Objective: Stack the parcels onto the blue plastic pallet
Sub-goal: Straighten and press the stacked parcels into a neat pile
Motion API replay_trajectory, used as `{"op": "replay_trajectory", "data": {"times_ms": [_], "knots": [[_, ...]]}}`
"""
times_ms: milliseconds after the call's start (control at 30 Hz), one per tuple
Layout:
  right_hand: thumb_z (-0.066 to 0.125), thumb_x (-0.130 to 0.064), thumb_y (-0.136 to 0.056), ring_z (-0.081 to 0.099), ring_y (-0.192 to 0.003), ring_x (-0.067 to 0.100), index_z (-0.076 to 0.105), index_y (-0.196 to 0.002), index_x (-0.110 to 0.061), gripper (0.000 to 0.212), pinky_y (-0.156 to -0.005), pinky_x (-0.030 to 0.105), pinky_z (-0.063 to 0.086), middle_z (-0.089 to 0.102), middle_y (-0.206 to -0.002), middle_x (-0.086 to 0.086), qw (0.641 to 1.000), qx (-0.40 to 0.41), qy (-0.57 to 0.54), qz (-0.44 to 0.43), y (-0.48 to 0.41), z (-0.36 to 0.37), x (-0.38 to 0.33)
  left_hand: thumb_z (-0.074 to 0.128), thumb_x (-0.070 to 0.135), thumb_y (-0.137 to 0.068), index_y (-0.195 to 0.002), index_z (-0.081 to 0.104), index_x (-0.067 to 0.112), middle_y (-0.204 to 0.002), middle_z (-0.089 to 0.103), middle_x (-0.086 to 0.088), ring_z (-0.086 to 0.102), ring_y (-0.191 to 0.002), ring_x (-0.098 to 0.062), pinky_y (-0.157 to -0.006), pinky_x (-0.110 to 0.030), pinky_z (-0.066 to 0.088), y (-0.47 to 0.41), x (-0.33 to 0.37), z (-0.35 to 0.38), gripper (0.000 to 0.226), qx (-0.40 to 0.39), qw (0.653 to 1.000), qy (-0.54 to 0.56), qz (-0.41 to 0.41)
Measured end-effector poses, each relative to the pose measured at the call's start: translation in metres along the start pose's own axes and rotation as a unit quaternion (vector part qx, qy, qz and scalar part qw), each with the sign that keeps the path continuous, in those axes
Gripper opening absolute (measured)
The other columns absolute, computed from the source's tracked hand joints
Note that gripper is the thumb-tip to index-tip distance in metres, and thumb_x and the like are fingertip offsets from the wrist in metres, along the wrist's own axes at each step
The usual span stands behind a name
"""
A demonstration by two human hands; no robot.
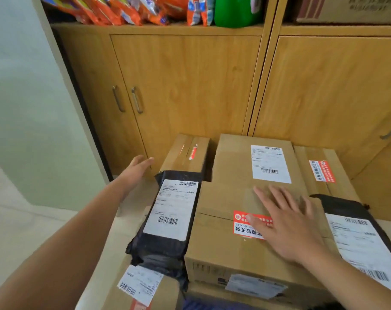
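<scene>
Several parcels are stacked in front of a wooden cabinet. A large cardboard box (219,242) with a red sticker sits in the middle. My right hand (286,222) lies flat and open on its top. Behind it is a box with a white label (239,162). A small taped box (185,153) stands at the back left, and my left hand (136,168) reaches beside it, fingers apart, holding nothing. A black poly bag (167,220) with a label lies left of the big box, another black bag (357,233) at right. A sliver of blue pallet (194,304) shows at the bottom.
The wooden cabinet (190,86) with metal handles stands right behind the stack. Snack bags (114,10) and a green bottle (237,10) fill its shelf. A pale wall (22,108) and light floor lie to the left. Another box (322,166) sits at back right.
</scene>
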State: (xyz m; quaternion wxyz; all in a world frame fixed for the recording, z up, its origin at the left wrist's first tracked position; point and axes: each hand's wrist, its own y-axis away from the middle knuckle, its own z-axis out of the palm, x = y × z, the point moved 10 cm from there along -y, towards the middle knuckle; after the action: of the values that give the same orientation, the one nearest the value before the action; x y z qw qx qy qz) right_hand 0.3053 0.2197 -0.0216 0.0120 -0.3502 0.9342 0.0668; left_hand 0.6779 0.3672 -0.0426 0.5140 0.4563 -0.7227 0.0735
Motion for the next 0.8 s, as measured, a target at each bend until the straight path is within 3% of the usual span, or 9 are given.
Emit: {"op": "replay_trajectory", "data": {"times_ms": [67, 133, 200, 300, 433, 533, 633, 800], "knots": [[-0.027, -0.086, -0.064, -0.006, -0.153, 0.014, -0.017, -0.151, -0.052, 0.094, -0.121, 0.052, -0.002, -0.004, -0.167, -0.012, 1.000, 0.006, 0.005, 0.009, -0.001, 0.000, 0.002, 0.048, 0.068, -0.089, -0.150, 0.030, 0.032, -0.157, 0.032, 0.000, 0.029, -0.144, -0.030, -0.116, -0.055, 0.024, -0.029, -0.008, 0.016, 0.073, -0.029, 0.995, 0.084, -0.043], [-0.027, -0.087, -0.065, -0.006, -0.153, 0.012, -0.017, -0.150, -0.053, 0.092, -0.121, 0.051, -0.002, -0.003, -0.167, -0.014, 1.000, 0.006, 0.003, 0.013, 0.000, 0.001, 0.002, 0.053, 0.073, -0.081, -0.148, 0.035, 0.031, -0.152, 0.042, -0.002, 0.035, -0.141, -0.032, -0.114, -0.057, 0.024, -0.050, -0.023, 0.043, 0.082, -0.092, 0.984, 0.124, -0.090], [-0.025, -0.086, -0.067, -0.007, -0.153, 0.011, -0.018, -0.150, -0.053, 0.090, -0.121, 0.051, -0.002, -0.003, -0.166, -0.014, 1.000, 0.002, 0.002, 0.015, 0.000, 0.003, 0.002, 0.062, 0.075, -0.070, -0.141, 0.048, 0.020, -0.129, 0.063, -0.010, 0.056, -0.119, -0.035, -0.105, -0.052, 0.038, -0.060, -0.035, 0.076, 0.091, -0.175, 0.967, 0.140, -0.121], [-0.023, -0.086, -0.070, -0.009, -0.152, 0.011, -0.018, -0.150, -0.053, 0.087, -0.121, 0.051, -0.003, -0.003, -0.166, -0.015, 1.000, -0.005, 0.005, 0.019, -0.001, 0.003, 0.003, 0.063, 0.064, -0.077, -0.123, 0.058, 0.004, -0.093, 0.068, -0.016, 0.065, -0.081, -0.032, -0.079, -0.038, 0.050, -0.056, -0.031, 0.103, 0.076, -0.244, 0.952, 0.139, -0.121], [-0.019, -0.086, -0.073, -0.003, -0.153, 0.011, -0.012, -0.152, -0.053, 0.086, -0.121, 0.051, -0.002, 0.004, -0.166, -0.015, 1.000, 0.003, 0.009, 0.016, 0.000, 0.002, 0.002, 0.063, 0.057, -0.082, -0.120, 0.063, 0.007, -0.093, 0.070, -0.016, 0.067, -0.079, -0.031, -0.079, -0.039, 0.050, -0.062, -0.022, 0.108, 0.063, -0.266, 0.949, 0.142, -0.096], [-0.017, -0.086, -0.075, 0.001, -0.153, 0.012, -0.008, -0.153, -0.052, 0.086, -0.121, 0.051, -0.002, 0.008, -0.165, -0.014, 1.000, 0.004, 0.007, 0.016, -0.001, 0.001, 0.000, 0.064, 0.055, -0.082, -0.116, 0.064, 0.010, -0.082, 0.071, -0.012, 0.068, -0.069, -0.029, -0.068, -0.032, 0.051, -0.061, -0.020, 0.114, 0.056, -0.273, 0.947, 0.127, -0.109], [-0.022, -0.085, -0.071, -0.006, -0.153, 0.011, -0.017, -0.150, -0.052, 0.086, -0.121, 0.051, -0.004, 0.000, -0.166, -0.015, 1.000, -0.001, 0.015, 0.016, -0.001, 0.001, 0.000, 0.063, 0.054, -0.083, -0.111, 0.065, 0.009, -0.082, 0.070, -0.013, 0.067, -0.066, -0.029, -0.068, -0.032, 0.049, -0.056, -0.023, 0.118, 0.053, -0.280, 0.942, 0.146, -0.112], [-0.021, -0.086, -0.071, -0.005, -0.153, 0.012, -0.015, -0.151, -0.051, 0.088, -0.120, 0.053, -0.003, 0.001, -0.166, -0.013, 1.000, 0.002, 0.013, 0.011, -0.002, 0.001, 0.001, 0.070, 0.057, -0.072, -0.120, 0.063, 0.005, -0.093, 0.069, -0.016, 0.066, -0.073, -0.031, -0.073, -0.035, 0.048, -0.055, -0.026, 0.118, 0.071, -0.286, 0.937, 0.171, -0.107]]}}
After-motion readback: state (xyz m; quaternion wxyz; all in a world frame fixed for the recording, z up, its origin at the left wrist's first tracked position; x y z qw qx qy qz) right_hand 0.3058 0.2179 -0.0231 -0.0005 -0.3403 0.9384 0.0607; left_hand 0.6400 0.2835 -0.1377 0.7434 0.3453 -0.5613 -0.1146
